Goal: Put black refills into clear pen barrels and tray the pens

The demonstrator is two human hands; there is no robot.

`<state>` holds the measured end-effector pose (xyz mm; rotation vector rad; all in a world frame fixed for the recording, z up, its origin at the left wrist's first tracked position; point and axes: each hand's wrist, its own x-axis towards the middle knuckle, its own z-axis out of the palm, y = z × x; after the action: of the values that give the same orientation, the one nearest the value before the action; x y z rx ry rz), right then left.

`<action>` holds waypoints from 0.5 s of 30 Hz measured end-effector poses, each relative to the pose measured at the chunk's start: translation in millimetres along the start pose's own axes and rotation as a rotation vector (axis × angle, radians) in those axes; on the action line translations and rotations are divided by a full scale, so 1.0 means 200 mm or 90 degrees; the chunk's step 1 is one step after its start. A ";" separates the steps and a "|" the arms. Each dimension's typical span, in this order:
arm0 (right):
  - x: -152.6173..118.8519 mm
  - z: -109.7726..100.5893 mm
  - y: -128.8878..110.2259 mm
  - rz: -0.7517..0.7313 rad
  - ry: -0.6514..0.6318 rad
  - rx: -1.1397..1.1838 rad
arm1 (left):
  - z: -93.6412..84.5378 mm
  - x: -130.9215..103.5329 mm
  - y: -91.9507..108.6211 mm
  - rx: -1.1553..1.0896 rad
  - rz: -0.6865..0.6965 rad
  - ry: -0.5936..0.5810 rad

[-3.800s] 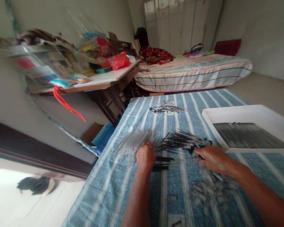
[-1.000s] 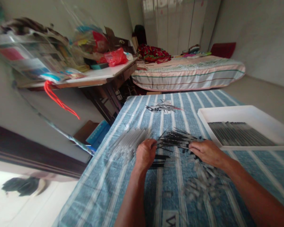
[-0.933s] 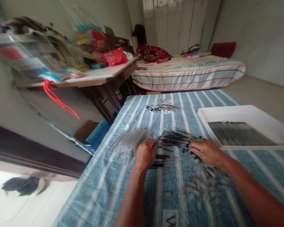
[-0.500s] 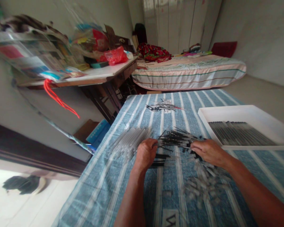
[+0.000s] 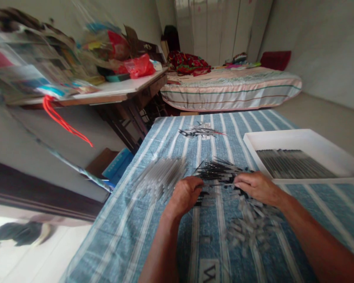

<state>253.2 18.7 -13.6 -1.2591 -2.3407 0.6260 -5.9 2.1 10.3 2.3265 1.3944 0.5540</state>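
My left hand (image 5: 188,193) is closed in a pinch at the left end of a pile of thin black pen refills (image 5: 216,169). A thin dark stick, seemingly a refill, runs from its fingertips toward my right hand (image 5: 250,184). That hand is also pinched, at the right end of the pile; its fingers cover whatever they hold. Left of my left hand lies a bundle of translucent pen barrels (image 5: 162,177). Small clear grey pieces like pen caps (image 5: 249,226) are heaped below my right hand. Several black-tipped pieces (image 5: 205,198) lie beside my left hand.
A white tray (image 5: 283,137) with a row of dark-tipped pens (image 5: 293,163) stands at the right. Farther back on the striped cloth (image 5: 165,135) is a small loose pile of thin sticks (image 5: 199,131). A cluttered side table (image 5: 115,92) and a bed (image 5: 230,88) stand beyond.
My left hand has moved slightly right and down, closer to my right hand, which stays pinched near the pile. The whole view has shifted a little.
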 end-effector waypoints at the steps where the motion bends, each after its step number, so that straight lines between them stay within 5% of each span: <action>1: 0.00 0.01 -0.03 -0.003 0.012 0.022 | 0.01 0.00 0.01 -0.012 -0.002 -0.004; 9: 0.04 0.08 -0.14 -0.001 0.119 0.082 | 0.06 0.01 0.08 -0.274 -0.083 0.005; 15: 0.07 0.11 -0.15 0.014 -0.061 -0.301 | 0.07 0.02 0.08 -0.500 -0.168 0.049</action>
<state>213.7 11.0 -13.1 -1.4749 -2.6564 0.1368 15.0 -3.4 6.1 1.4894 1.1909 0.9115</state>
